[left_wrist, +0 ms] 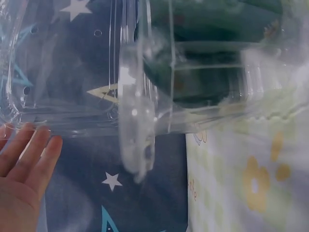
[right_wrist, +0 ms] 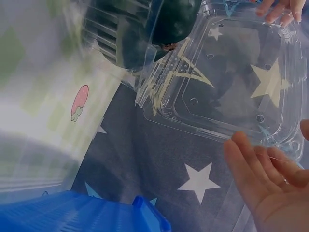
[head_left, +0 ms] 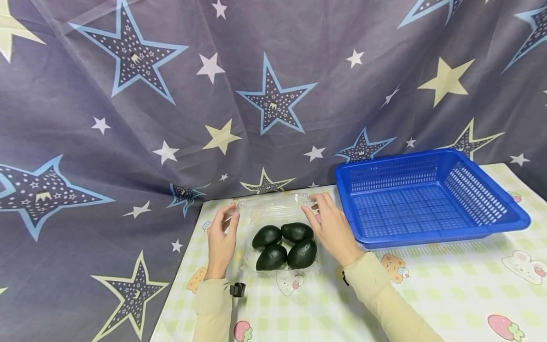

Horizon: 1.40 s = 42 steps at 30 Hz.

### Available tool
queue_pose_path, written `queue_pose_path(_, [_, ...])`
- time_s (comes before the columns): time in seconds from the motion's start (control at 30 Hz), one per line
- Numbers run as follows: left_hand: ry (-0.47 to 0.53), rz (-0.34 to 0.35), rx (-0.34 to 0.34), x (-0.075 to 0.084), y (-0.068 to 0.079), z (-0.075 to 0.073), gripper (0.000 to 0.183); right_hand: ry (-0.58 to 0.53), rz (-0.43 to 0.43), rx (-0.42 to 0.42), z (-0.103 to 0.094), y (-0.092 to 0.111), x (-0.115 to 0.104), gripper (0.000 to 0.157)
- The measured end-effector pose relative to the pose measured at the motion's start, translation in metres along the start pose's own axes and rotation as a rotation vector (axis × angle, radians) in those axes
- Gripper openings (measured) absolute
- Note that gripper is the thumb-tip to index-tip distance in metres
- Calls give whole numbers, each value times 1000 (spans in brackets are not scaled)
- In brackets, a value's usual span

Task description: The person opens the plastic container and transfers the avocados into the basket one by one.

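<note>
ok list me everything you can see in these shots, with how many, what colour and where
avocados: 4, dark green, in the open container
container: 1, clear plastic, on the table between the forearms
lid: 1, clear, raised at the container's far side
basket: 1, blue, on the table right of the container
tablecloth: 1, white and pale green check with cartoon prints, under everything
backdrop: 1, grey-purple with stars, behind the table
black fittings: 2, black, one at each cuff
sleeves: 2, cream, on the forearms
left hand: 1, bare, at the lid's left edge
right hand: 1, bare, at the lid's right edge
</note>
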<state>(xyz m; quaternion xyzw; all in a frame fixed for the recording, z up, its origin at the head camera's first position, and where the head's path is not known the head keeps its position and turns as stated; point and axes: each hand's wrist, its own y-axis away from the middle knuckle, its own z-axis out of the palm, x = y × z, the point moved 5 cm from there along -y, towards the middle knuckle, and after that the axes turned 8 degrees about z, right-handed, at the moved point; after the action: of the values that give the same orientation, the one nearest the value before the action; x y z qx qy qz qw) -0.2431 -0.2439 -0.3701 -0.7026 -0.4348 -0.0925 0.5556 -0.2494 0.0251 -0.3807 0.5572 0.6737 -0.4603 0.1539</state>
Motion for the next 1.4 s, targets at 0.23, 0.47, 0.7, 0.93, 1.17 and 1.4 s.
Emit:
queue_pose_path(0.23, [62,-28,5,-4,-3,3,36,-16,-9,-12,1,-2,3,48])
queue_pose_path(0.47, [75,-22,-12,-6,-6,7,37,-34,-16,-29,2,-4,5,53])
queue_pose_path(0.7, [89,-55,-19,-10,-6,10,50,1,-36,-11,-1,-7,7,55])
queue_pose_path(0.93, [89,-82,-95,-41,-2,18,60,46,-65,-10,-1,-5,9,44])
queue_pose_path(1.17, [-5,-94,-169,-53,2,20,65,70,-69,-41,1,-3,10,44])
queue_pose_path(1.4, [-51,-104,-215,-56,7,23,60,84,-88,-61,4,-1,12,45])
